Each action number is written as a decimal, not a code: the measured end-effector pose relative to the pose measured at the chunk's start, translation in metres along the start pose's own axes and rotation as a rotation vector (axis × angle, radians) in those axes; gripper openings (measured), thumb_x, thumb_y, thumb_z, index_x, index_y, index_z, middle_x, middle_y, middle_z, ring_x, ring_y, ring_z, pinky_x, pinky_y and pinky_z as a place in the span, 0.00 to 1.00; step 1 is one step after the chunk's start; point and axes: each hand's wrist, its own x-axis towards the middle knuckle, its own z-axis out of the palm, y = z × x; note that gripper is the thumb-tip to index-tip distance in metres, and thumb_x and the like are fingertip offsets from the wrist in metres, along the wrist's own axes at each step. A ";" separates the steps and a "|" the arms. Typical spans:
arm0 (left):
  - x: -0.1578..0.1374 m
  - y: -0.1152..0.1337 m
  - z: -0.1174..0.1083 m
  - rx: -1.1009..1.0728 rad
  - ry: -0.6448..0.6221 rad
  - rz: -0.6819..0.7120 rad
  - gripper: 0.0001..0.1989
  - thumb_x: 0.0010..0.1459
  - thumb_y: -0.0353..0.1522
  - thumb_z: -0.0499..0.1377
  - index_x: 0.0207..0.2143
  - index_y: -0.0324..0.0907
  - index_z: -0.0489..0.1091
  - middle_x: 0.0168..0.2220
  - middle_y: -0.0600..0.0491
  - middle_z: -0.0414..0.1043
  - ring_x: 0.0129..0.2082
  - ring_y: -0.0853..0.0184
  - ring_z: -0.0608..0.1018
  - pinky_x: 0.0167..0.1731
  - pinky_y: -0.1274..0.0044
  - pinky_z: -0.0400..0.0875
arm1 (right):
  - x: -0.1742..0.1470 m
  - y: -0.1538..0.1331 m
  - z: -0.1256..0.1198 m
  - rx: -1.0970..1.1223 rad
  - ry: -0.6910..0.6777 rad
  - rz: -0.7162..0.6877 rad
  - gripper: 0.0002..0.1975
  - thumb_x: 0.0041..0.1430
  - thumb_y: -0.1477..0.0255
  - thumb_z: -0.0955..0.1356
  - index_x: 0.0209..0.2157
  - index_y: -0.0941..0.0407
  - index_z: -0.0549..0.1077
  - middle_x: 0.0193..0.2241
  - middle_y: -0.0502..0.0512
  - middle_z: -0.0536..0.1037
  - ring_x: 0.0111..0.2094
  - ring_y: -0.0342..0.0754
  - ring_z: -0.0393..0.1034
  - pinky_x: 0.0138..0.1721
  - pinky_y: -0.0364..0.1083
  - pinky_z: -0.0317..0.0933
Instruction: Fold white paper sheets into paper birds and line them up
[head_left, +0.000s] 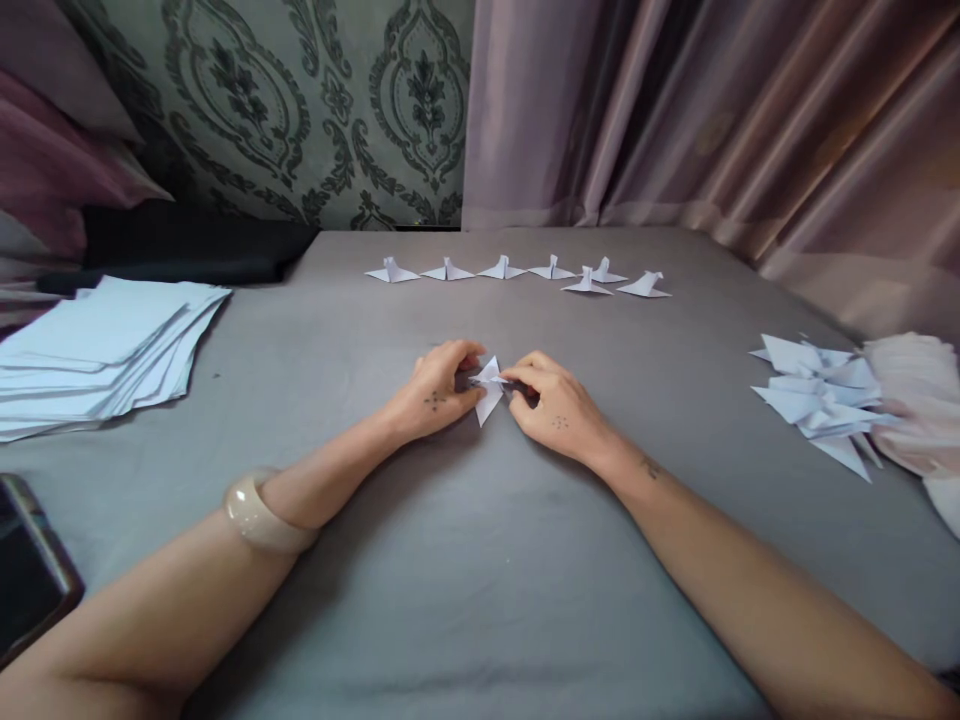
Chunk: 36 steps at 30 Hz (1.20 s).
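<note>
A small white folded paper bird (490, 400) is between my two hands, low over the middle of the grey cloth surface (525, 560). My left hand (442, 388) pinches its left side between thumb and fingers. On the opposite side, my right hand (551, 400) grips the bird's other end with thumb and index finger. Its wings point away from me and toward me. Fingertips cover parts of both ends of the bird.
Several finished paper birds (504, 268) stand in a row toward the far edge. On the left lies a stack of white paper sheets (97, 340), with a dark phone (30, 570) nearer me. Folded paper pieces (821, 390) are heaped at the right, beside pale fabric (915, 390).
</note>
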 end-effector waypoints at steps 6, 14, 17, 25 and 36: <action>0.005 -0.005 -0.003 0.185 0.140 -0.077 0.23 0.51 0.36 0.65 0.49 0.43 0.64 0.44 0.48 0.71 0.45 0.58 0.72 0.47 0.63 0.64 | -0.003 -0.006 0.006 0.077 -0.062 -0.009 0.13 0.54 0.79 0.63 0.36 0.54 0.78 0.36 0.52 0.75 0.31 0.42 0.67 0.37 0.43 0.61; 0.001 0.005 -0.008 0.178 0.079 -0.041 0.06 0.54 0.34 0.62 0.30 0.40 0.72 0.33 0.51 0.72 0.34 0.66 0.72 0.37 0.73 0.66 | -0.003 -0.009 0.006 0.055 -0.011 0.049 0.15 0.56 0.79 0.63 0.39 0.55 0.79 0.38 0.53 0.76 0.32 0.41 0.68 0.37 0.43 0.61; -0.002 0.010 -0.007 0.141 0.028 -0.003 0.06 0.55 0.32 0.61 0.27 0.40 0.74 0.31 0.51 0.73 0.30 0.68 0.72 0.34 0.76 0.65 | -0.003 -0.010 0.006 0.039 -0.017 0.044 0.15 0.57 0.79 0.62 0.40 0.55 0.79 0.38 0.53 0.76 0.33 0.42 0.68 0.38 0.42 0.60; -0.002 0.003 -0.004 0.015 -0.014 -0.010 0.09 0.54 0.35 0.60 0.30 0.42 0.78 0.28 0.53 0.73 0.27 0.70 0.73 0.30 0.79 0.65 | -0.004 -0.023 0.013 -0.062 -0.031 0.088 0.10 0.61 0.70 0.64 0.31 0.54 0.77 0.32 0.52 0.73 0.31 0.43 0.67 0.37 0.43 0.58; 0.001 0.005 -0.007 0.006 0.000 -0.054 0.17 0.47 0.29 0.52 0.31 0.42 0.81 0.30 0.52 0.72 0.29 0.67 0.73 0.31 0.77 0.67 | -0.002 -0.044 0.019 -0.274 0.006 0.223 0.10 0.62 0.68 0.63 0.37 0.55 0.74 0.39 0.56 0.76 0.36 0.48 0.73 0.34 0.45 0.58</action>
